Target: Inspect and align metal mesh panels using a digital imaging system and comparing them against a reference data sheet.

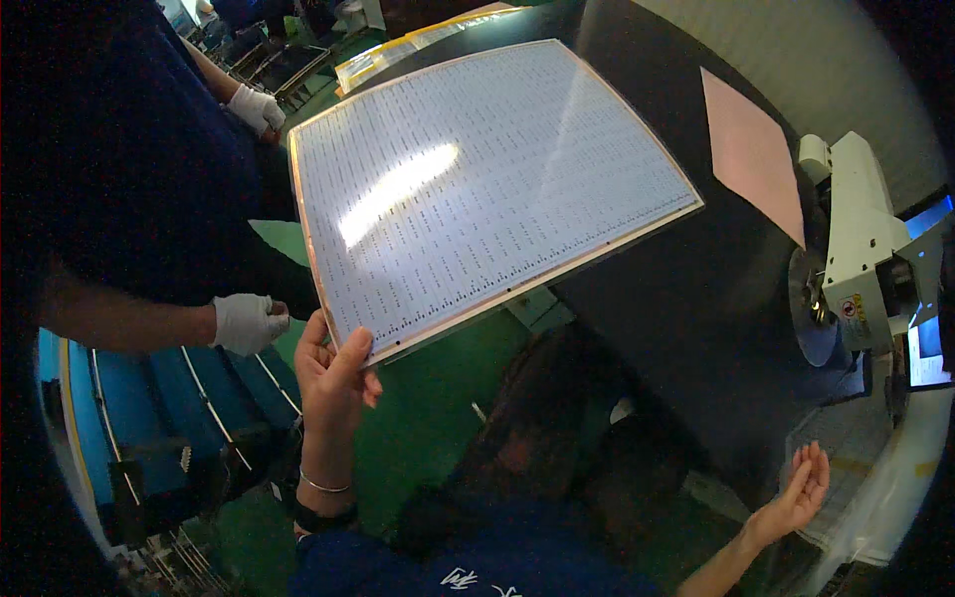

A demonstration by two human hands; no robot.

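My left hand (336,368) grips the near-left corner of a large white circuit-board panel (497,179), thumb on top and fingers beneath. The panel has a copper-coloured border and rows of tiny dark marks, and a bright glare lies across its left part. It is held tilted, with its far right portion over the black table (647,308). At the lower right my right hand (804,488) is raised with its fingers stretched out and nothing in it. Beside that hand is a clear plastic sheet (856,438).
On the table's right lies a pink sheet (751,154), near a white machine (860,229) with a round disc. Yellow-edged sheets (398,55) rest at the far edge. At left stands a person with white-gloved hands (244,323), by a blue rack (149,408).
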